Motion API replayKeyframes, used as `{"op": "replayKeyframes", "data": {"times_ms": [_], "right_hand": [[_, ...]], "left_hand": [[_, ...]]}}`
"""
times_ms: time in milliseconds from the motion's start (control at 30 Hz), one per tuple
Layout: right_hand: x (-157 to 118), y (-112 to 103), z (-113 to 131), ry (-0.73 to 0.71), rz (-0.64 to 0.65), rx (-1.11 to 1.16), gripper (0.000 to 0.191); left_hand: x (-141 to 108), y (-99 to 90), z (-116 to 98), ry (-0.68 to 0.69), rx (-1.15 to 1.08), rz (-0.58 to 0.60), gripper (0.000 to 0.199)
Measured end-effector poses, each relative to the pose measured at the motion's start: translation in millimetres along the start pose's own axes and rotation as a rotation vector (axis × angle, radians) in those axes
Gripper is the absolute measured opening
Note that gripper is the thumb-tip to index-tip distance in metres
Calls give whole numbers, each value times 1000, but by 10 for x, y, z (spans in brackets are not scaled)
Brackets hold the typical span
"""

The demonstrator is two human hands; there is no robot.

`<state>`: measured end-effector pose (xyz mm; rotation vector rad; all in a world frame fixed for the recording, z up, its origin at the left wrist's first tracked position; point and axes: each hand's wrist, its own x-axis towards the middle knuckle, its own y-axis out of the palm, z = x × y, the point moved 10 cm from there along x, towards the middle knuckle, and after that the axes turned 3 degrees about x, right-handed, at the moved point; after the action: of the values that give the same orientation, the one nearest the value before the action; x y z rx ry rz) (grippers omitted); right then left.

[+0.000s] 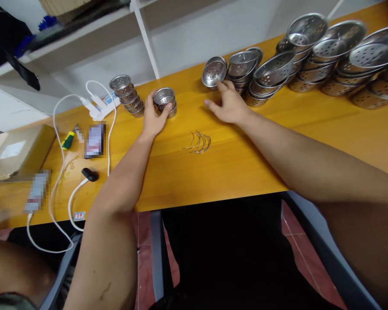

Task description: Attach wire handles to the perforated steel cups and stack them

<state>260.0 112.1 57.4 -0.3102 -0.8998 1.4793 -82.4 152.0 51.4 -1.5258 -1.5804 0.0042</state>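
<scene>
Presently, yellow tabletop point(174, 176) fronts white shelf unit point(146, 43), w/ stacks of nested perforated metal cups point(321, 72) at rear R, short cup stack point(164, 98) held btwn thumb & fingers of L hand point(152, 118), R hand point(232, 102), thumb spread, fingers at tilted cup point(214, 71), & thin curved metal pcs point(200, 143) lying nearer edge.

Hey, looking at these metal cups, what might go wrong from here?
The tilted cup by the right hand might tip or roll if nudged. Leaning cups atop the stacks could slide off if bumped. Loose curved wires on the table might scatter if brushed.
</scene>
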Motion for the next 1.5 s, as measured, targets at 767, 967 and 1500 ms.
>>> {"op": "replayKeyframes", "data": {"times_ms": [767, 967, 1500], "right_hand": [[-131, -100, 354, -147, -57, 190, 94], [-440, -162, 963, -323, 34, 288, 83], [-687, -109, 1331, -443, 74, 169, 39]], "left_hand": [[-64, -252, -1025, 158, 108, -24, 116], [-214, 221, -1468, 308, 134, 224, 119], [-235, 320, -1407, 388, 134, 269, 99]]}}
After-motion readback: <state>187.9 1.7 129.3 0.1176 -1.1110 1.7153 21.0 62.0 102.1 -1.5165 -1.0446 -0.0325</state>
